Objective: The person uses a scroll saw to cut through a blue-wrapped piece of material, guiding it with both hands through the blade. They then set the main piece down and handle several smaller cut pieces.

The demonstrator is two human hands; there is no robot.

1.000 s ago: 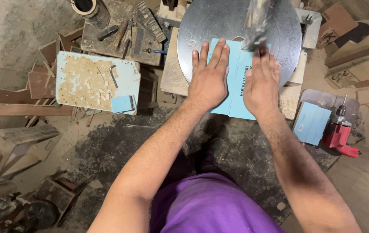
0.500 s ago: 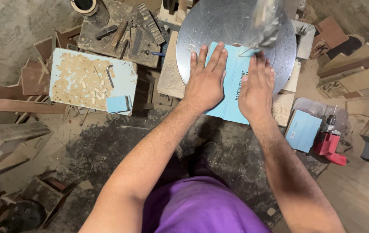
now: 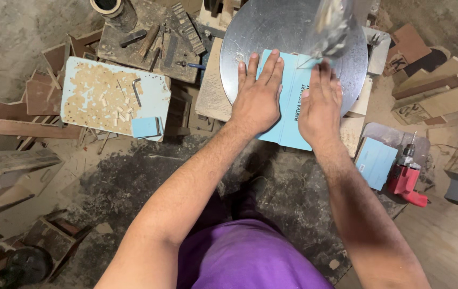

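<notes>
A light blue flat panel (image 3: 292, 104) lies on the round grey metal saw table (image 3: 272, 32). My left hand (image 3: 259, 96) presses flat on the panel's left side, fingers spread. My right hand (image 3: 320, 104) presses flat on its right side, fingertips close to the blurred saw blade and guide (image 3: 333, 27) that meets the panel's far edge. The panel's near end hangs over the table's rim toward me.
A light blue board (image 3: 112, 99) covered in sawdust, small offcuts and a hex key sits at left, with a small blue piece (image 3: 146, 127) on it. A red power drill (image 3: 407, 176) and another blue panel (image 3: 374, 160) lie at right. Wood scraps surround the dusty floor.
Both hands and the blue panel have slid forward toward the blade, so more of the panel lies on the round table.
</notes>
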